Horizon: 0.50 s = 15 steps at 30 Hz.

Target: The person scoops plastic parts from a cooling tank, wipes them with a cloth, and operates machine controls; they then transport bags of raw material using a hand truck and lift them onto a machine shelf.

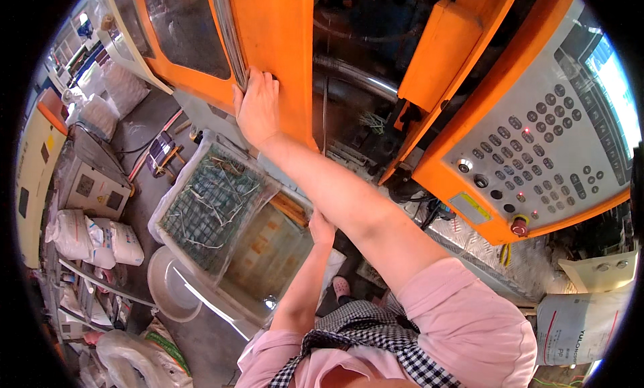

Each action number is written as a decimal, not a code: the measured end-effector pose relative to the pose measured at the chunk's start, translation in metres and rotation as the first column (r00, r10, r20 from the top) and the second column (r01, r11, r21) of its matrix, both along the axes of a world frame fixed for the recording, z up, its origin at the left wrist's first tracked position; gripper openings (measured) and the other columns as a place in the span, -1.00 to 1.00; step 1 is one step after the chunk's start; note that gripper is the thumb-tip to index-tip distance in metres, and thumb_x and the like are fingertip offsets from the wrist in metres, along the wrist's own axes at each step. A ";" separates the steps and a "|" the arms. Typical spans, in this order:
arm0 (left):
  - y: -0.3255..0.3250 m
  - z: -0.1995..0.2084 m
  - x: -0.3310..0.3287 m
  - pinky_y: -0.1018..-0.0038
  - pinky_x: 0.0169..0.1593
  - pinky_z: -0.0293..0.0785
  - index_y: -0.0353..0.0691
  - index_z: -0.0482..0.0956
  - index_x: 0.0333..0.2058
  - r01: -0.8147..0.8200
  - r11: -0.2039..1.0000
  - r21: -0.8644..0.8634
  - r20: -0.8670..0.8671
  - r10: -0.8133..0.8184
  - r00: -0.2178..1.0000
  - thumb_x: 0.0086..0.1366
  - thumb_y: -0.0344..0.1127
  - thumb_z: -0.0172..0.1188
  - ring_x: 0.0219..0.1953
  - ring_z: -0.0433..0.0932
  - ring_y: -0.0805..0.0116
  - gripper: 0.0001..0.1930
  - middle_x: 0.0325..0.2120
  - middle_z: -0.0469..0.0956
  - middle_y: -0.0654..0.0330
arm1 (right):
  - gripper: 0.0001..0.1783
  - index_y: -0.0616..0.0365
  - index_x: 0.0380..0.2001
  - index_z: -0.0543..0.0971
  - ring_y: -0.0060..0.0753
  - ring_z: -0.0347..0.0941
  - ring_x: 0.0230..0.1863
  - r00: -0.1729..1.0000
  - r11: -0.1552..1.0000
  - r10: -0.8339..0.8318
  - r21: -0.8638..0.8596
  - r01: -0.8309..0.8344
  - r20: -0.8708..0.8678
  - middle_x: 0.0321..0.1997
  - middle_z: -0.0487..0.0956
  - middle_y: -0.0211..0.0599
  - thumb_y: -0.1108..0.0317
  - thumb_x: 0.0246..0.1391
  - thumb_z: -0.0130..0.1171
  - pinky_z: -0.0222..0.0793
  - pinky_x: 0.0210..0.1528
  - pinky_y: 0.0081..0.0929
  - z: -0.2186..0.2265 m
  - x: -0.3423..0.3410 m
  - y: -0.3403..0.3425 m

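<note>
In the upper centre, my right hand [258, 109] curls onto the orange door [282, 52]; mid-frame, my left hand [323, 231] is by the bin [156, 223], grip hidden.

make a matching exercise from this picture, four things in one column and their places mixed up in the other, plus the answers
Things
1. Right hand
2. Left hand
3. Red button
4. Green netlike pieces

Places
A. On the lower part of the grey control panel
B. Inside the pale-rimmed bin
C. At the grey strip along the orange door
D. By the bin's right side, below the right forearm in the picture

Right pairs
1-C, 2-D, 3-A, 4-B
</note>
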<state>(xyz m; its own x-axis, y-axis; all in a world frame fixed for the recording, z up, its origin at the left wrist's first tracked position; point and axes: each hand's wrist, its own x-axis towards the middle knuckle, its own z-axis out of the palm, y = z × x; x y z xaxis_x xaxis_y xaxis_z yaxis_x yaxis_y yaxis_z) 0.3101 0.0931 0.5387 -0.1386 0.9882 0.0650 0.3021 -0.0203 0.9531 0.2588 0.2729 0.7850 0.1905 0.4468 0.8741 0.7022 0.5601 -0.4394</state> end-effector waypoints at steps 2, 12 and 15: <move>0.012 -0.003 -0.006 0.10 -0.23 0.35 -0.22 0.38 -0.10 0.053 0.998 -0.022 -0.176 -0.056 0.983 0.10 -0.19 0.10 -0.25 0.45 -0.14 -0.60 -0.32 0.49 -0.13 | -0.57 0.39 -0.15 0.25 0.00 0.25 -0.26 1.000 1.000 0.021 0.004 -0.021 -0.009 -0.31 0.38 0.01 0.44 -0.08 0.10 0.12 -0.16 -0.17 0.005 -0.008 -0.002; 0.035 0.020 -0.022 0.11 -0.26 0.35 -0.25 0.39 -0.12 0.086 0.996 -0.031 -0.273 -0.091 0.958 0.14 -0.13 0.05 -0.31 0.46 -0.14 -0.61 -0.37 0.50 -0.16 | -0.54 0.39 -0.12 0.27 -0.02 0.24 -0.20 0.997 0.997 0.077 -0.015 -0.077 -0.009 -0.30 0.39 0.00 0.37 -0.08 0.09 0.10 -0.15 -0.17 0.009 -0.013 -0.002; 0.000 0.060 -0.040 0.10 -0.25 0.35 -0.18 0.31 -0.02 0.129 0.978 -0.163 -0.328 -0.177 0.928 0.24 -0.21 -0.05 -0.29 0.46 -0.15 -0.64 -0.34 0.48 -0.18 | -0.56 0.36 -0.15 0.26 -0.04 0.26 -0.27 0.999 0.999 0.042 0.008 -0.042 -0.012 -0.35 0.39 -0.03 0.43 -0.10 0.12 0.12 -0.19 -0.18 0.005 -0.006 0.000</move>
